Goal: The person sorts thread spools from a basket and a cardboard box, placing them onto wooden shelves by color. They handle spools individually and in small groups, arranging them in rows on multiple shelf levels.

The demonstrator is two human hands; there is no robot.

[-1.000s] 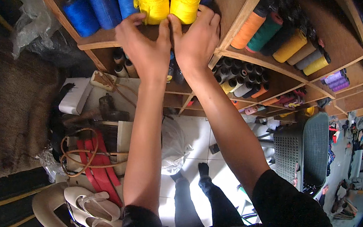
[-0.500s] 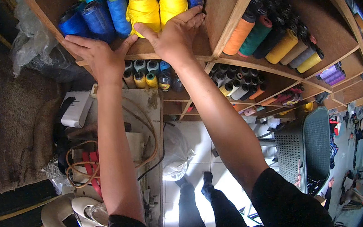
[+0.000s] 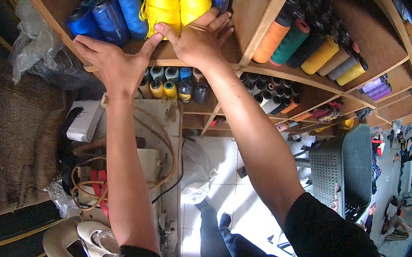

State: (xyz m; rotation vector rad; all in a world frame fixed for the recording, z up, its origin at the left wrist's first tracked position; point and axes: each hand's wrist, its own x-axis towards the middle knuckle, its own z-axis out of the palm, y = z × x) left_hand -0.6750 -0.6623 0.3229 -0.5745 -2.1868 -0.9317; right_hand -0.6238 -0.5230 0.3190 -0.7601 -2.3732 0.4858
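Note:
Two yellow thread spools, the left one (image 3: 163,11) and the right one (image 3: 196,4), stand side by side in the top shelf compartment, in front of several blue spools (image 3: 111,23). Some loose yellow strands hang down the left one's side. My left hand (image 3: 120,66) is spread, its fingers along the compartment's left side and its thumb reaching toward the base of the left yellow spool. My right hand (image 3: 198,45) lies just below the two yellow spools. Its thumb points up at the left spool's base, and its fingers stretch toward the right, apart.
Wooden shelf dividers (image 3: 274,15) separate more thread spools, among them an orange one (image 3: 271,41). Below my left arm is a work table (image 3: 167,113) with a tan cable and white box (image 3: 84,121). A grey perforated chair (image 3: 342,171) stands at the right; a plastic bag (image 3: 196,173) lies on the floor.
Both hands stay at the shelf front with small shifts. My left thumb has moved slightly right and up, and my feet have changed position on the floor.

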